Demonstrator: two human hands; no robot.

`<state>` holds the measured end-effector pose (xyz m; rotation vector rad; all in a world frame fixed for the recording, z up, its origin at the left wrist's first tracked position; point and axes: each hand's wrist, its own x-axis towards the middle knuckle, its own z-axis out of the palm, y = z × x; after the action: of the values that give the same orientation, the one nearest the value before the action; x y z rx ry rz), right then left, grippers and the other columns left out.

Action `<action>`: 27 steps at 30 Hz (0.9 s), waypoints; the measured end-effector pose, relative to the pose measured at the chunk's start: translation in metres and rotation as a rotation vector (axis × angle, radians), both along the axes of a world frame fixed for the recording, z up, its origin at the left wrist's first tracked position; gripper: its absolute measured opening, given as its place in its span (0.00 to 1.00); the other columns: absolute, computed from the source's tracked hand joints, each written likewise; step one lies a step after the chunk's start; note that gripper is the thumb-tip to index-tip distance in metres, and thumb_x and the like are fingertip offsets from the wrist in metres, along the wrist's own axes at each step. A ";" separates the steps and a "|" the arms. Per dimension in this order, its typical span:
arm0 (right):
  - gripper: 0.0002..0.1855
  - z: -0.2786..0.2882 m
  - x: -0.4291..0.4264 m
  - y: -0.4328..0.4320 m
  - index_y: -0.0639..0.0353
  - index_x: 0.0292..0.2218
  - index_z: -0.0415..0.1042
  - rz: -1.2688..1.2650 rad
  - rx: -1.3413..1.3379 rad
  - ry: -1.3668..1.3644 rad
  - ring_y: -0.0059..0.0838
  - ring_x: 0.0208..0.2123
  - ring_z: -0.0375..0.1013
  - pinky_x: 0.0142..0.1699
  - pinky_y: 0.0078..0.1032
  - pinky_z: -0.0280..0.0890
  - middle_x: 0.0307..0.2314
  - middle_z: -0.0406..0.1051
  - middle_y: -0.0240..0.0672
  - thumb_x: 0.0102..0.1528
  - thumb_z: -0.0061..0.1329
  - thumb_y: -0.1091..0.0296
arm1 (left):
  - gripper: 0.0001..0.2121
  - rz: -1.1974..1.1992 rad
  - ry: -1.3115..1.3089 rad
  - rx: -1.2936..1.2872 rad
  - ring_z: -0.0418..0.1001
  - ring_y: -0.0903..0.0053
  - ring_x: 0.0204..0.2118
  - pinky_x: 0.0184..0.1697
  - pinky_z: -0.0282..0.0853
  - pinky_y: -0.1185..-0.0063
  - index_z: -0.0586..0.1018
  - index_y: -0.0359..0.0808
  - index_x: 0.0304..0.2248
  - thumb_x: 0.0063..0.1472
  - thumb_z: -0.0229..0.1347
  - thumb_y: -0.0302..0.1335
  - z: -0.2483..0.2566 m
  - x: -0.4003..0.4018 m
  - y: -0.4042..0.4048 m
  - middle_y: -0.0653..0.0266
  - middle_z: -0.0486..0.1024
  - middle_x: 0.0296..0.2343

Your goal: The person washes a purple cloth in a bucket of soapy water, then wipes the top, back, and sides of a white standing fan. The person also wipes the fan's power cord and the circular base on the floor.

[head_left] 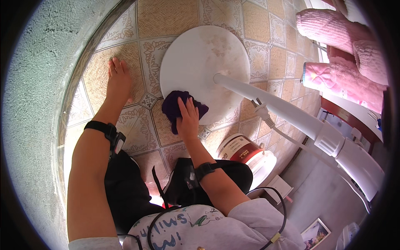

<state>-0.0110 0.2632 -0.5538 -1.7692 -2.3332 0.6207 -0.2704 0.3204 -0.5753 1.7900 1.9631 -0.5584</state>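
A dark purple cloth (170,106) lies bunched under my right hand (188,120), on the near left edge of a round white base (187,59). The base has brownish stains on its far part and seems to belong to a pedestal fan. From it a white pole (268,97) slants to the right. A white power plug (261,110) and its cord hang beside the pole. My left hand (119,82) holds nothing, its palm down over the patterned tile floor (125,56) left of the base. Whether it bears on the tiles is hard to tell.
A white bucket (262,162) with a red printed label stands right of my knees. Pink plush fabric (331,31) fills the upper right. A rough pale wall (40,93) runs along the left. A black cable (282,206) loops across my front.
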 end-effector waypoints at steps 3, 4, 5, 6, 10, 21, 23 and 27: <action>0.41 -0.010 -0.002 0.026 0.45 0.56 0.61 0.042 0.044 0.053 0.45 0.58 0.56 0.58 0.49 0.51 0.52 0.61 0.47 0.40 0.48 0.82 | 0.63 -0.023 0.019 -0.003 0.46 0.43 0.61 0.60 0.57 0.68 0.48 0.19 0.57 0.23 0.75 0.38 0.001 0.000 -0.001 0.31 0.45 0.57; 0.40 -0.017 -0.011 0.053 0.46 0.57 0.61 0.047 0.089 0.050 0.45 0.58 0.57 0.58 0.49 0.52 0.52 0.61 0.47 0.41 0.48 0.81 | 0.63 -0.033 0.024 0.002 0.46 0.43 0.61 0.60 0.57 0.68 0.49 0.20 0.57 0.23 0.75 0.38 0.000 -0.001 -0.001 0.31 0.45 0.57; 0.37 -0.021 -0.021 0.081 0.48 0.56 0.60 0.054 0.151 0.082 0.44 0.56 0.58 0.58 0.48 0.52 0.51 0.62 0.46 0.44 0.49 0.79 | 0.63 -0.043 0.029 0.004 0.46 0.43 0.61 0.60 0.57 0.68 0.49 0.20 0.57 0.23 0.75 0.38 0.000 -0.002 0.000 0.31 0.45 0.57; 0.35 -0.027 -0.032 0.108 0.49 0.56 0.60 0.052 0.220 0.080 0.45 0.56 0.59 0.58 0.48 0.52 0.51 0.62 0.46 0.46 0.49 0.77 | 0.63 -0.052 0.032 0.003 0.46 0.44 0.61 0.60 0.58 0.68 0.49 0.20 0.57 0.23 0.75 0.38 0.000 -0.001 -0.001 0.31 0.45 0.57; 0.35 -0.015 -0.043 0.097 0.51 0.57 0.59 -0.029 0.173 0.078 0.47 0.57 0.56 0.58 0.47 0.51 0.52 0.60 0.48 0.47 0.49 0.76 | 0.63 -0.004 0.006 0.000 0.47 0.44 0.61 0.60 0.57 0.68 0.49 0.20 0.57 0.23 0.75 0.37 0.003 -0.002 0.000 0.32 0.44 0.57; 0.33 -0.035 -0.081 0.141 0.51 0.57 0.58 0.004 0.338 0.093 0.46 0.58 0.55 0.59 0.50 0.48 0.53 0.59 0.48 0.49 0.49 0.74 | 0.66 -0.045 0.057 0.040 0.46 0.41 0.60 0.63 0.49 0.65 0.49 0.18 0.56 0.20 0.73 0.44 -0.006 0.001 -0.005 0.28 0.44 0.56; 0.33 -0.035 -0.091 0.138 0.51 0.57 0.57 -0.059 0.334 0.036 0.47 0.58 0.54 0.59 0.49 0.48 0.54 0.58 0.48 0.49 0.50 0.73 | 0.66 -0.023 0.080 0.036 0.46 0.40 0.60 0.63 0.49 0.64 0.49 0.18 0.56 0.19 0.74 0.44 -0.007 0.005 -0.003 0.27 0.44 0.56; 0.37 -0.019 -0.027 0.044 0.51 0.57 0.58 -0.070 0.119 -0.012 0.48 0.59 0.53 0.61 0.45 0.47 0.54 0.57 0.48 0.44 0.50 0.77 | 0.63 0.019 0.127 -0.022 0.45 0.40 0.61 0.60 0.56 0.65 0.48 0.19 0.57 0.25 0.74 0.39 -0.002 0.013 0.005 0.28 0.44 0.56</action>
<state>-0.0384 0.3076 -0.5723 -1.7970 -2.2547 0.4526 -0.2569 0.3254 -0.5774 1.7595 2.0469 -0.6999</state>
